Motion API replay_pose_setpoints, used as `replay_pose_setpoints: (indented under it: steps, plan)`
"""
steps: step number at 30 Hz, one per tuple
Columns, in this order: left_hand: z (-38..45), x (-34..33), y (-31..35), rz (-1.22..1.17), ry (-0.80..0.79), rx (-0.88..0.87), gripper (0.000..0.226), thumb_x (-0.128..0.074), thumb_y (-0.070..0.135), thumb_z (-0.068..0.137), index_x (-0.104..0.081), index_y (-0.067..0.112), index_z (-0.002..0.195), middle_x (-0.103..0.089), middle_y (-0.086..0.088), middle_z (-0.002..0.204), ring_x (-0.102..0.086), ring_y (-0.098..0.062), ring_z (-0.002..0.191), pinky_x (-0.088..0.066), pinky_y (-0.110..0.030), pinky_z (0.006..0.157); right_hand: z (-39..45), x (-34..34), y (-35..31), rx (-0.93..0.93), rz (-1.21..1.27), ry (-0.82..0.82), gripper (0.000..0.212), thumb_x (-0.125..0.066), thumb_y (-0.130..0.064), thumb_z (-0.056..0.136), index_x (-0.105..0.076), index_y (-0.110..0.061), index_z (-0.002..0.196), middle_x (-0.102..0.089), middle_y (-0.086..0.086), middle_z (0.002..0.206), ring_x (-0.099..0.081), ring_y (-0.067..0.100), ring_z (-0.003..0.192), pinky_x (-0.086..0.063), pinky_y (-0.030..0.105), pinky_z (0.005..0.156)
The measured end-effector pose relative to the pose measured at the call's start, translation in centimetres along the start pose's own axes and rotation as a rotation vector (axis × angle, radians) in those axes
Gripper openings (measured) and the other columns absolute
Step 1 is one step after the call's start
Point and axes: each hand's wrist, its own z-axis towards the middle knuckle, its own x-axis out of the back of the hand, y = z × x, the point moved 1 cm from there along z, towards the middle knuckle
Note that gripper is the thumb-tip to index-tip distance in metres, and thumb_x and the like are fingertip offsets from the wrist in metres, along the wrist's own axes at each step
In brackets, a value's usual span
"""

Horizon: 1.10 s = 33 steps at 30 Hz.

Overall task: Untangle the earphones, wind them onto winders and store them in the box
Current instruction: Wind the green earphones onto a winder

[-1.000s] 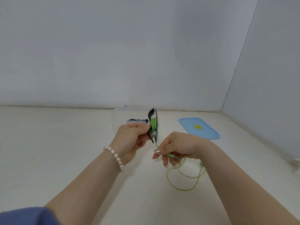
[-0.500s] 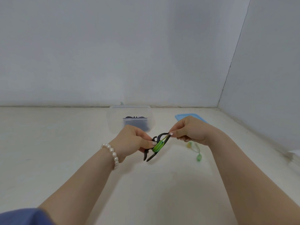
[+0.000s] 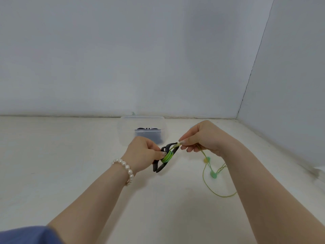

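Pale table, bare grey walls: you are mid-wind on the green earphones (image 3: 209, 166).

Your left hand (image 3: 143, 154) pinches the black winder (image 3: 162, 160); your right hand (image 3: 202, 138), at its 2 o'clock, pinches the cord. Keep tension, lay turns side by side. The clear box (image 3: 142, 120) waits at 11 o'clock, unobstructed; loose loops trail at 4 o'clock.

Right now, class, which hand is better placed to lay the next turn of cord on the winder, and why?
The right hand. It already pinches the green cord just beside the winder, with the loose length hanging below it. The left hand is taken up holding the winder.
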Motion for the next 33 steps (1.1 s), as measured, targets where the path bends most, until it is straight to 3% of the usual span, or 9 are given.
replay_pose_setpoints:
  steps: [7,10,11,15,19,24,27,31,33]
  plan:
    - [0.3,0.3,-0.3,-0.131,0.183,0.024,0.016,-0.071,0.012,0.076,-0.064,0.002,0.066,-0.063,-0.013,0.068,-0.058,-0.026,0.068,-0.054,-0.044,0.075,-1.2,-2.7,-1.9,0.133,0.072,-0.105,0.012,-0.067,0.009,0.076,-0.070,-0.003,0.076,-0.072,0.011,0.072,-0.067,0.015,0.056,-0.052,0.019,0.052]
    - [0.0,0.5,0.1,-0.366,0.198,0.063,0.019,-0.065,0.007,0.081,-0.060,0.006,0.064,-0.064,-0.009,0.062,-0.061,-0.019,0.057,-0.047,-0.021,0.050,-1.2,-4.1,-1.9,0.153,0.189,-0.170,0.017,-0.062,0.011,0.079,-0.066,-0.005,0.079,-0.072,0.011,0.074,-0.068,0.018,0.058,-0.054,0.022,0.054]
    - [-0.1,0.5,0.3,-0.456,0.191,0.079,0.019,-0.064,0.007,0.083,-0.059,0.007,0.064,-0.064,-0.005,0.058,-0.061,-0.013,0.050,-0.042,-0.019,0.048,-1.2,-4.4,-1.8,0.146,0.237,-0.191,0.017,-0.060,0.012,0.080,-0.063,-0.005,0.079,-0.072,0.012,0.075,-0.069,0.019,0.059,-0.054,0.023,0.055]
    - [-0.2,0.5,0.4,-0.685,0.182,0.123,0.019,-0.059,0.008,0.086,-0.059,0.010,0.067,-0.065,0.003,0.050,-0.059,-0.006,0.042,-0.036,-0.026,0.060,-0.9,-5.1,-1.0,0.042,0.335,-0.301,0.022,-0.056,0.012,0.084,-0.051,-0.008,0.075,-0.071,0.016,0.078,-0.070,0.025,0.061,-0.056,0.026,0.057]
    - [-0.4,0.6,0.8,-0.815,0.121,0.124,0.015,-0.056,0.007,0.087,-0.059,0.009,0.073,-0.067,0.002,0.055,-0.059,-0.007,0.047,-0.039,-0.023,0.060,-0.7,-5.5,0.1,-0.060,0.247,-0.351,0.016,-0.062,0.002,0.084,-0.052,-0.008,0.076,-0.071,0.013,0.072,-0.070,0.023,0.060,-0.055,0.025,0.054]
    - [-0.8,0.5,1.1,-0.711,0.000,0.078,0.015,-0.056,0.006,0.086,-0.063,0.008,0.073,-0.065,0.000,0.057,-0.056,-0.006,0.044,-0.038,-0.023,0.060,-0.3,-4.4,0.9,-0.118,0.160,-0.337,0.015,-0.066,-0.007,0.083,-0.054,-0.010,0.075,-0.072,0.011,0.071,-0.068,0.018,0.055,-0.051,0.021,0.049]
    - [-0.9,0.4,1.0,-0.588,-0.091,0.050,0.006,-0.061,0.005,0.081,-0.066,0.004,0.077,-0.065,-0.002,0.059,-0.057,-0.007,0.047,-0.039,-0.024,0.062,-0.1,-3.3,1.2,-0.111,0.100,-0.258,0.012,-0.068,-0.004,0.081,-0.058,-0.009,0.076,-0.072,0.009,0.070,-0.065,0.015,0.052,-0.048,0.020,0.047]
    - [-0.8,0.2,0.8,-0.320,-0.191,0.021,0.004,-0.070,0.002,0.073,-0.071,0.002,0.078,-0.067,-0.006,0.063,-0.061,-0.017,0.059,-0.043,-0.034,0.079,0.0,-1.7,1.4,-0.077,-0.050,-0.170,0.012,-0.068,0.004,0.076,-0.065,-0.008,0.073,-0.071,0.006,0.065,-0.063,0.014,0.051,-0.048,0.019,0.049]
    - [-0.9,0.1,0.8,-0.229,-0.242,-0.002,0.006,-0.072,-0.001,0.071,-0.073,0.005,0.072,-0.068,-0.008,0.065,-0.060,-0.019,0.062,-0.047,-0.031,0.075,0.1,-1.3,1.5,-0.076,-0.112,-0.126,0.013,-0.064,0.006,0.077,-0.068,-0.006,0.073,-0.070,0.005,0.063,-0.062,0.013,0.050,-0.048,0.019,0.049]
